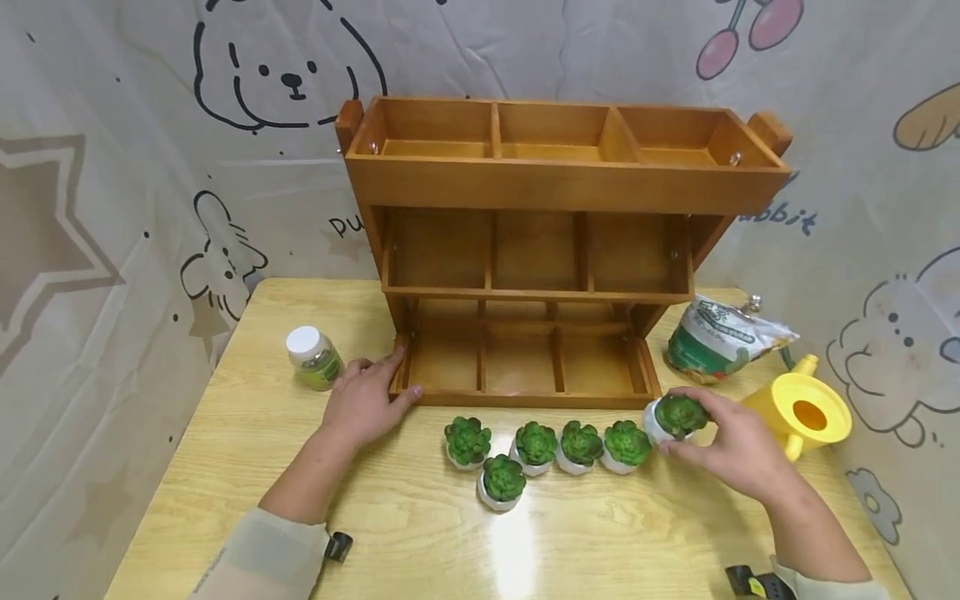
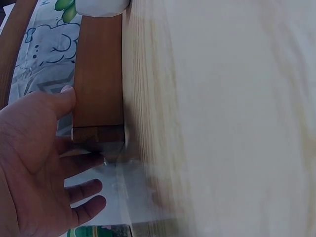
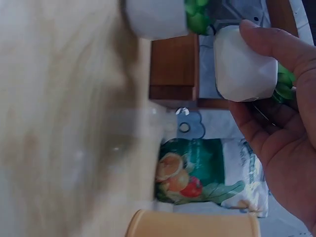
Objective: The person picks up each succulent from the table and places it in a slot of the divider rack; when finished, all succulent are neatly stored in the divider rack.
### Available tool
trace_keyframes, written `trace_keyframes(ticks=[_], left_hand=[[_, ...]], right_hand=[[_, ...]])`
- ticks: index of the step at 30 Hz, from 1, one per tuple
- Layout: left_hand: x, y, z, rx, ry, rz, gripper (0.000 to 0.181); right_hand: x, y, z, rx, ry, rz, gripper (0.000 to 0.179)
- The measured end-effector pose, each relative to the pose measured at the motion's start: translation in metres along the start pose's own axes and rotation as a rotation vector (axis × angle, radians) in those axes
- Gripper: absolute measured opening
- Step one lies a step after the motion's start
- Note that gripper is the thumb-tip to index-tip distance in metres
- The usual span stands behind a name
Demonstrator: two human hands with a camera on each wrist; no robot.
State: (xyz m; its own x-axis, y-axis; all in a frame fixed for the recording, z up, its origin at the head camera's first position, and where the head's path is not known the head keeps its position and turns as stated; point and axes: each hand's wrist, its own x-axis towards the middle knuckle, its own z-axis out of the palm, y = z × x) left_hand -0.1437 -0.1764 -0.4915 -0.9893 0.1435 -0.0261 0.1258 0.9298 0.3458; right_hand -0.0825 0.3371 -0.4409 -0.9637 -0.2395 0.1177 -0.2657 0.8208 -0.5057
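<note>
My right hand (image 1: 738,446) pinches a small potted succulent (image 1: 678,417) between thumb and fingers. In the right wrist view its white faceted pot (image 3: 246,64) is held off the table, near the shelf's right front corner. My left hand (image 1: 365,402) grips the lower left front corner of a three-tier wooden shelf (image 1: 562,185), thumb on the front board (image 2: 98,74) and index finger along the side. Its other fingers extend loosely. Several more potted succulents (image 1: 504,481) stand on the table in front of the shelf, most of them in a row. The shelf's compartments hold nothing visible.
A white-capped jar (image 1: 315,358) stands left of the shelf, close to my left hand. On the right are a green and white bag (image 1: 723,337) and a yellow watering can (image 1: 806,408) just beyond my right hand. A printed cloth (image 1: 135,208) hangs around the wooden table (image 1: 420,542).
</note>
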Motion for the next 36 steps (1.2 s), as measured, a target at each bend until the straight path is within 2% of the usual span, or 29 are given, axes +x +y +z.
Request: trace_keyframes(ticks=[8,15,23,36], left_hand=[[-0.002,0.003,-0.004,-0.041,-0.003,-0.022,0.08],[-0.001,0.004,-0.003,-0.032,-0.007,-0.023,0.08],[-0.001,0.001,0.0,-0.03,-0.002,-0.028,0.081],[-0.002,0.002,-0.002,-0.034,0.006,-0.033,0.08]], right_hand=[[0.016,-0.013,-0.003,-0.013,0.031,-0.028,0.082],[0.026,-0.025,-0.007,0.042,0.029,-0.031,0.078],[0.039,-0.039,-0.01,0.063,0.077,-0.106,0.071],[0.064,-0.07,-0.014,0.1,0.083,-0.17,0.07]])
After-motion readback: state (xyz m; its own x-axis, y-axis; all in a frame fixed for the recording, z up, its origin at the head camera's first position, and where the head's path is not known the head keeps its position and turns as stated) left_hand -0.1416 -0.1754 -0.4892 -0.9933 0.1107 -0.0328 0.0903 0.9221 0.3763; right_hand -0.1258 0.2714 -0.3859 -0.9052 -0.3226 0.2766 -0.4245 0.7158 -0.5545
